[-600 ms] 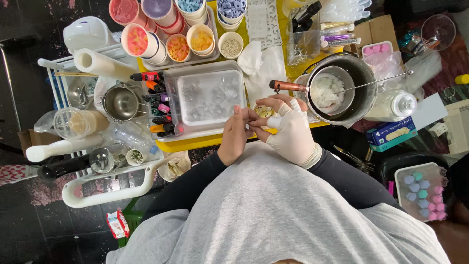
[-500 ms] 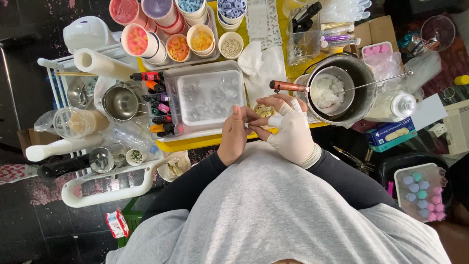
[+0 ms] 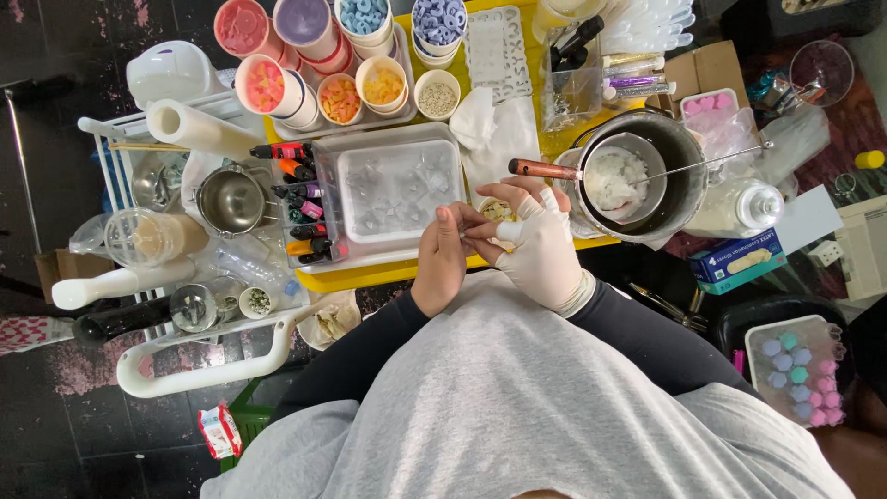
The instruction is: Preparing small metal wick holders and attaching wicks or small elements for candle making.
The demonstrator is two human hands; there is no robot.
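Both hands meet at the near edge of the yellow worktop [image 3: 407, 273], just in front of the person's grey top. The bare left hand [image 3: 442, 259] has its fingers bunched together, fingertips touching the gloved fingers of the right hand [image 3: 536, 249]. The right hand, in a white glove, is curled with fingers pressed together; what they pinch is too small to tell. At 11 o'clock from the hands lies a clear plastic mould tray [image 3: 397, 189]. At 2 o'clock stands a dark pot [image 3: 679, 180] holding a smaller pan of white wax [image 3: 617, 177] with a copper handle [image 3: 543, 169]
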